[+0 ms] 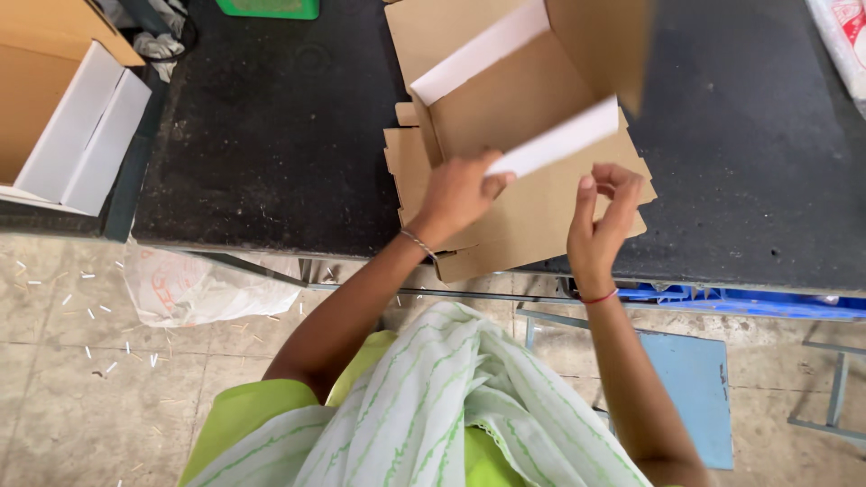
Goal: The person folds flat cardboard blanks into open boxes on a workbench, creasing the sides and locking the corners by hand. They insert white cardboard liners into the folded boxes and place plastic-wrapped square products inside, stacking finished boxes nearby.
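The light was soft and even, with only faint shadows. The raised cardboard flap (600, 45) looked blurry, and the edges bent a little.

From where I watch, the dark surface (271, 135) carries a green tray (268, 8) at its far edge, and an open cardboard box with white flaps (68, 126) sits off its left end. Below that edge I see a crumpled clear plastic bag (194, 287) on the tiled floor (63, 397), with small white scraps (90, 352) scattered near it. A blue stool (690, 383) stands under the surface's right part, just below a blue crate (767, 302).
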A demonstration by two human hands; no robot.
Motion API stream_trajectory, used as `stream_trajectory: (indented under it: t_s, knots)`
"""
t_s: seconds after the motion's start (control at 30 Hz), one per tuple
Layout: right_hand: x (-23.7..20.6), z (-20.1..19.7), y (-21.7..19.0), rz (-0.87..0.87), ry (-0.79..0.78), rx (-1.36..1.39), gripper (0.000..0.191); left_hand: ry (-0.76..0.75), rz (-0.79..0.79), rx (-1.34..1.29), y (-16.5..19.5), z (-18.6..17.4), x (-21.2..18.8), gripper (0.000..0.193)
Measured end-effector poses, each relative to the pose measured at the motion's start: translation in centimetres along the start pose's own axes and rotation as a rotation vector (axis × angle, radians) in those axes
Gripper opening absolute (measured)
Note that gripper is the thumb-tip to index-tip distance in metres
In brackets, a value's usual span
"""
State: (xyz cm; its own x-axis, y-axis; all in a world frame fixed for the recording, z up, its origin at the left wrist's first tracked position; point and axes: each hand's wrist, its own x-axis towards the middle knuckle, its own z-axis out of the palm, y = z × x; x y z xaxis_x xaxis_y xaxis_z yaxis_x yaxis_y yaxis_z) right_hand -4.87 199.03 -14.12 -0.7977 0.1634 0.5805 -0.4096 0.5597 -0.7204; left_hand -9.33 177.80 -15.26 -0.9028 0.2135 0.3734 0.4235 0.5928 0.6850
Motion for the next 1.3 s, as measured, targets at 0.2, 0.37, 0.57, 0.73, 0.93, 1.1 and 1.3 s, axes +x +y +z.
stream_trajectory:
  t_s: [0.2,0.37,0.57,0.73,0.93,1.1,1.3]
  knots:
    - [2.0,4.4,-4.3,0.268,-0.188,0.746,0.05,0.182,-0.028,-0.177,3.4,-5.1,-1.1,0.035]
    - [2.1,8.1,-7.8,0.325,-0.223,0.823,0.044,0.295,-0.145,-0.195,4.2,-7.3,-3.6,0.03]
    - [4.3,11.8,-7.1,0.31,-0.314,1.067,0.01,0.403,-0.225,-0.049,2.8,-10.5,-6.1,0.026]
    - [1.8,14.5,-8.3,0.273,-0.601,0.823,0.008,0.59,-0.258,-0.051,1.4,-14.8,-8.0,0.023]
    - [-1.6,19.3,-11.7,0.149,-0.831,0.604,0.006,0.651,-0.329,0.108,1.6,-17.8,-10.1,0.017]
    - [-4.7,20.6,-13.9,-0.033,-1.287,0.424,0.019,0.769,-0.442,0.457,-1.4,-22.6,-12.1,0.018]
    - [-6.6,19.4,-15.0,-0.264,-1.588,0.252,0.069,0.754,-0.718,0.873,-10.7,-33.2,-14.3,0.016]
